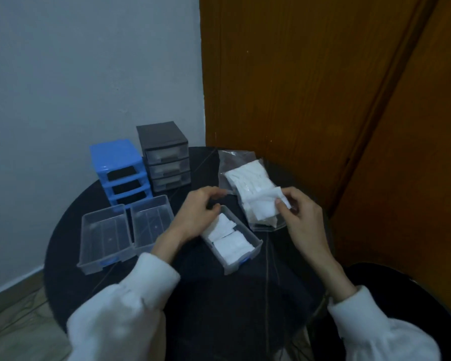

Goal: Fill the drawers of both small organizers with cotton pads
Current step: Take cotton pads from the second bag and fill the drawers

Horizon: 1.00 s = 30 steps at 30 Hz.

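A blue organizer [118,168] with its three slots empty stands at the back of the round dark table [167,295]; a grey organizer [164,152] with pads in its closed drawers stands beside it. A clear drawer [241,252] holding white cotton pads [232,244] lies in the middle. My left hand [197,216] rests at that drawer's far end and pinches the edge of the clear plastic bag [248,183] of pads. My right hand [301,217] pinches a few cotton pads [267,208] at the bag's mouth.
Two empty clear drawers [103,238] [151,221] lie side by side at the table's left, in front of the blue organizer. A wooden door [310,87] rises right behind the table. A white wall is to the left, and wood floor shows at lower left.
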Each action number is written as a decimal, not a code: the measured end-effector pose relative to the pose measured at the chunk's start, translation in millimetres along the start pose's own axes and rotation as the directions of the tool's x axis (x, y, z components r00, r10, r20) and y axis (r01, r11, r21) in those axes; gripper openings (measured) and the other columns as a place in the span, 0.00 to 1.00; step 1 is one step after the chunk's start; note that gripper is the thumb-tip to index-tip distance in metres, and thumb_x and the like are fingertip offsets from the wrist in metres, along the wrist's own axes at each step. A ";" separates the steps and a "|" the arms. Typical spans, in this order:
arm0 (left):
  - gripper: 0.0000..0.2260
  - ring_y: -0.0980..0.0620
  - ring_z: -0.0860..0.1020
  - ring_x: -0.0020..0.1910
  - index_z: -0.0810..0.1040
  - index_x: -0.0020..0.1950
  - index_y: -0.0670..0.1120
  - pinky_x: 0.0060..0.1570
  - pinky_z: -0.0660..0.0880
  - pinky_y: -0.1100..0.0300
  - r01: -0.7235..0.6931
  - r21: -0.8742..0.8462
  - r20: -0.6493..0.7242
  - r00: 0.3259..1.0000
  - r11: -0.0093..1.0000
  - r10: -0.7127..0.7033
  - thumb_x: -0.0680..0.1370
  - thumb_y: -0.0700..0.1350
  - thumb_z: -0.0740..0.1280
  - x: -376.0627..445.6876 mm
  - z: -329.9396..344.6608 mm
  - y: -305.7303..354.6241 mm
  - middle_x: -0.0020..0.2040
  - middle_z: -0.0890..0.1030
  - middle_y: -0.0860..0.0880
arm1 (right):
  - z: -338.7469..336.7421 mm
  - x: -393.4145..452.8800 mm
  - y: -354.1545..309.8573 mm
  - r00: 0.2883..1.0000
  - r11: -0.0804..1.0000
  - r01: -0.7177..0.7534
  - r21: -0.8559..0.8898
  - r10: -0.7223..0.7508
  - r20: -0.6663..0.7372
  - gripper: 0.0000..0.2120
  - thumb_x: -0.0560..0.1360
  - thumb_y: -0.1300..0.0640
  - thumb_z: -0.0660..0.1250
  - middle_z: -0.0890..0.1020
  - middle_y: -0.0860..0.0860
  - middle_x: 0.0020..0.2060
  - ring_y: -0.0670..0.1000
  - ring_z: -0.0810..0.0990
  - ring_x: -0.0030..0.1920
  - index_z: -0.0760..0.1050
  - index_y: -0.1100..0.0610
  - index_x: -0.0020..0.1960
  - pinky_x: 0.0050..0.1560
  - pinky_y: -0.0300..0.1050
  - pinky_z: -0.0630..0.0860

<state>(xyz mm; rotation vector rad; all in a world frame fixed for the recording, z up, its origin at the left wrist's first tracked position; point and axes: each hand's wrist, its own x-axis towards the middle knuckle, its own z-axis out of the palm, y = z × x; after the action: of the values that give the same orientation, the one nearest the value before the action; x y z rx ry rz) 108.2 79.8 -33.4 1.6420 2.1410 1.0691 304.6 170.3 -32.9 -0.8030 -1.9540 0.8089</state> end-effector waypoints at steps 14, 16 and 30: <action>0.11 0.58 0.79 0.48 0.81 0.57 0.46 0.49 0.75 0.68 0.071 0.003 0.117 0.991 0.997 -0.071 0.76 0.38 0.67 -3.0 -15.5 -30.0 0.52 0.83 0.49 | 73.3 9.8 -18.9 0.928 0.974 -0.208 -0.090 0.225 0.297 0.05 0.74 0.64 0.65 0.77 0.49 0.42 0.44 0.74 0.43 0.77 0.55 0.46 0.36 0.25 0.67; 0.11 0.60 0.78 0.50 0.81 0.58 0.47 0.49 0.72 0.71 0.071 -0.001 0.126 0.990 0.997 -0.070 0.77 0.39 0.66 -2.7 -16.4 -32.1 0.54 0.82 0.50 | 78.1 9.4 -19.3 0.925 0.971 -0.205 -0.126 0.234 0.298 0.05 0.74 0.64 0.65 0.77 0.50 0.44 0.45 0.73 0.44 0.77 0.55 0.47 0.36 0.24 0.66; 0.12 0.61 0.76 0.52 0.79 0.60 0.47 0.46 0.70 0.76 0.062 -0.051 0.126 0.990 0.997 -0.055 0.78 0.40 0.64 -4.0 -12.7 -38.8 0.55 0.81 0.52 | 71.0 -17.9 -34.8 0.937 0.868 0.239 -0.434 -0.089 0.338 0.13 0.80 0.58 0.57 0.72 0.51 0.66 0.48 0.70 0.64 0.76 0.59 0.60 0.60 0.39 0.67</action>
<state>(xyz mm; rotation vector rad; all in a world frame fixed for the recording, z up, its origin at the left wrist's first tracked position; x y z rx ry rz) 73.6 67.1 -51.4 1.5683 2.0492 0.9721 242.4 119.5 -44.4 -0.8008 -2.5179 0.3652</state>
